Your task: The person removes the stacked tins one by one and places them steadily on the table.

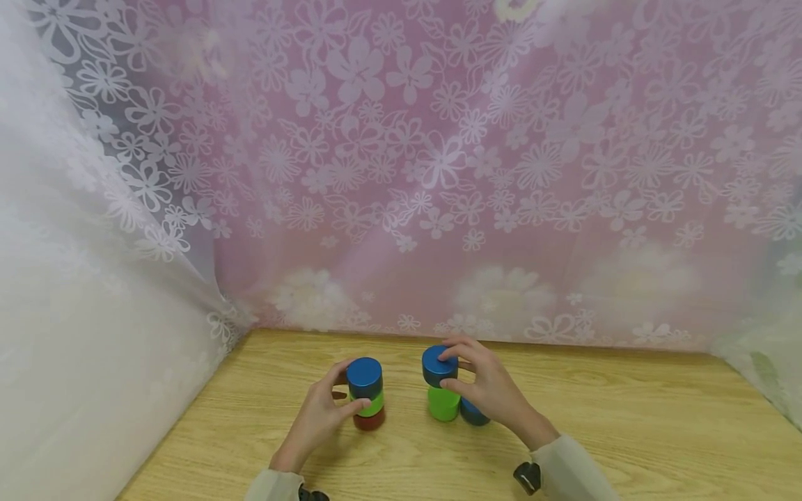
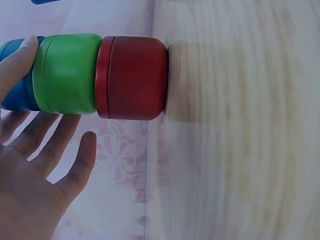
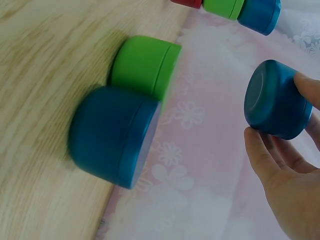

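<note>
At the left of the table a stack of small round lidded tins stands upright: a blue tin point(image 1: 365, 376) on top, a green tin point(image 2: 67, 74) in the middle and a red tin point(image 2: 134, 78) at the bottom. My left hand point(image 1: 322, 410) grips this stack about the blue tin, its thumb near the seam with the green one. Raised off the table, a second blue tin point(image 3: 274, 100) is held between the thumb and fingers of my right hand point(image 1: 491, 386). Below it are another green tin point(image 3: 142, 65) and a third blue tin point(image 3: 110, 135), side by side.
The wooden table point(image 1: 626, 417) meets a pink flowered curtain point(image 1: 438, 209) along its back edge. A whitish sheet point(image 1: 94, 334) hangs at the left side, and pale fabric point(image 1: 777, 369) hangs at the right.
</note>
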{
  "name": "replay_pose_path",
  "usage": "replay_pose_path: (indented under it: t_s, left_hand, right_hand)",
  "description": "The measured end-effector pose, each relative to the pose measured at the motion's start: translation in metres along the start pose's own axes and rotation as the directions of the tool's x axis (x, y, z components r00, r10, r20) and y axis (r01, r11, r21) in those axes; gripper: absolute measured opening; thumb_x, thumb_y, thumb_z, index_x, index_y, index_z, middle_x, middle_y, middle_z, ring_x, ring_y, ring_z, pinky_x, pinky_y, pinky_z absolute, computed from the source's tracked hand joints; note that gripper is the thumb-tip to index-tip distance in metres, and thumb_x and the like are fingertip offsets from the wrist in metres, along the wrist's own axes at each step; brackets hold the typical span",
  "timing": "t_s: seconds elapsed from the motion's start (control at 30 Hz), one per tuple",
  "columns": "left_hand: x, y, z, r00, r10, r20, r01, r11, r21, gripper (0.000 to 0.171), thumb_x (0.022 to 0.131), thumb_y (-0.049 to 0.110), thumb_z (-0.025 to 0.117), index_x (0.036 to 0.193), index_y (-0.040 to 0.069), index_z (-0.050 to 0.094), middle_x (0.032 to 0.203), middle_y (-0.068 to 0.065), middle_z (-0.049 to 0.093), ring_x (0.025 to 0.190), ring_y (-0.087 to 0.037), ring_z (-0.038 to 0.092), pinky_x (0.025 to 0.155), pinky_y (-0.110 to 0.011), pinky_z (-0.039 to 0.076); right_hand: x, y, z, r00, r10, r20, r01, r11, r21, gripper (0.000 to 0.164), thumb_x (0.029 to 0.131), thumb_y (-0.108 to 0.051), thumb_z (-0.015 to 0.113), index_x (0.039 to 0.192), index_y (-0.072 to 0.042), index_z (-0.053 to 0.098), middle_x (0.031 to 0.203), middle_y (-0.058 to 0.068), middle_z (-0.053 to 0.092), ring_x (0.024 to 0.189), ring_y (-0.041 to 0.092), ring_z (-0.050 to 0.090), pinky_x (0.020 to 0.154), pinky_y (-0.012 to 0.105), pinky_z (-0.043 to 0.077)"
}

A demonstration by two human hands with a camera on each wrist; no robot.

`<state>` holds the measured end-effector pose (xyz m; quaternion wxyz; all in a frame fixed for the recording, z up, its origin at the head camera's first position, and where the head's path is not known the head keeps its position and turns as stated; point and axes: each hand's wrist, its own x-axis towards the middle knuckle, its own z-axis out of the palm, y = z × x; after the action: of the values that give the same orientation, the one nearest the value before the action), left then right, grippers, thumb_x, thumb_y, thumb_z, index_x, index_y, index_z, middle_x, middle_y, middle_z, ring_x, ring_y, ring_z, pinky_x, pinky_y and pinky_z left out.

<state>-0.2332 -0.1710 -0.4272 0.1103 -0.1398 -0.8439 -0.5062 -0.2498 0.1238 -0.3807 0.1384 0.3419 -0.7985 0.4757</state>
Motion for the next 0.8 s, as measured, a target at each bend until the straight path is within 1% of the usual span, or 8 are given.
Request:
replay_pose_path:
  t_s: [0.23, 0.57, 0.7, 0.8]
  left_hand:
    - [0.000, 0.001, 0.000, 1.000, -0.005, -0.002, 0.005, 1.000, 0.000, 0.064, 0.084, 0.008, 0.085, 0.140, 0.004, 0.055, 0.123, -0.013, 0.066, 0.112, -0.034, 0.062, 0.085, -0.046, 0.057]
    - [0.000, 0.001, 0.000, 1.000, 0.001, -0.002, -0.001, 1.000, -0.003, 0.063, 0.084, 0.008, 0.084, 0.140, 0.004, 0.055, 0.123, -0.012, 0.066, 0.111, -0.034, 0.062, 0.085, -0.047, 0.057]
    - [0.000, 0.001, 0.000, 1.000, 0.007, -0.002, -0.007, 1.000, 0.001, 0.063, 0.084, 0.007, 0.084, 0.140, 0.003, 0.055, 0.123, -0.013, 0.066, 0.111, -0.034, 0.062, 0.085, -0.047, 0.056]
    - [-0.001, 0.001, -0.001, 1.000, 0.012, 0.000, -0.012, 1.000, -0.001, 0.063, 0.084, 0.007, 0.084, 0.140, 0.003, 0.055, 0.123, -0.013, 0.066, 0.112, -0.035, 0.062, 0.085, -0.047, 0.057]
  right_hand:
    - [-0.004, 0.004, -0.005, 0.999, 0.034, 0.004, -0.034, 0.999, -0.015, 0.029, 0.084, 0.006, 0.079, 0.110, -0.003, 0.069, 0.132, 0.020, 0.057, 0.122, 0.043, 0.057, 0.095, 0.049, 0.053]
    - [-0.011, 0.006, -0.012, 0.999, 0.041, -0.008, -0.041, 0.999, -0.006, 0.029, 0.083, 0.007, 0.080, 0.108, -0.003, 0.069, 0.130, 0.021, 0.058, 0.118, 0.044, 0.059, 0.092, 0.050, 0.055]
    - [-0.013, 0.007, -0.015, 0.999, 0.045, -0.012, -0.045, 0.999, -0.013, 0.029, 0.084, 0.006, 0.079, 0.109, -0.003, 0.069, 0.130, 0.021, 0.058, 0.117, 0.043, 0.060, 0.091, 0.049, 0.055]
    - [-0.015, 0.009, -0.017, 0.999, 0.053, -0.011, -0.053, 0.998, -0.016, 0.028, 0.085, 0.005, 0.079, 0.110, -0.003, 0.069, 0.130, 0.021, 0.058, 0.117, 0.043, 0.059, 0.091, 0.050, 0.055]
